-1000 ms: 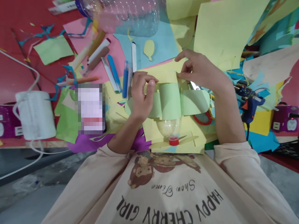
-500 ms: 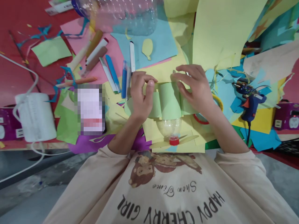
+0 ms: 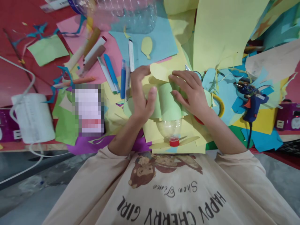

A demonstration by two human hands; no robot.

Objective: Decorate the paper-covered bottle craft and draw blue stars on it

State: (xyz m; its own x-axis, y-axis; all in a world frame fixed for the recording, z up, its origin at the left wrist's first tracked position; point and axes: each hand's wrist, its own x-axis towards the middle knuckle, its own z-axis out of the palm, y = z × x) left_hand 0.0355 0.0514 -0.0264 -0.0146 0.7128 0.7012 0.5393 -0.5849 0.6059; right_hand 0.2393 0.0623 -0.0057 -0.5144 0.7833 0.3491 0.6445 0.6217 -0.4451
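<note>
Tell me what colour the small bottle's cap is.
The cap is red, best seen in the head view.

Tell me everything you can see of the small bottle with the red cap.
The small bottle looks like clear plastic and lies on yellow paper, its red cap at the near end. Pale green paper wraps its body, with rounded flaps out to both sides. The right hand is over that wrapping, touch unclear.

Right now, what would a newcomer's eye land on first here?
Probably the red cap on a clear bottle, front and center, with its light green paper wrap between the left hand and right hand. Next, perhaps the dark blue glue gun, farther right, and the large bottle lying at the far side.
</note>
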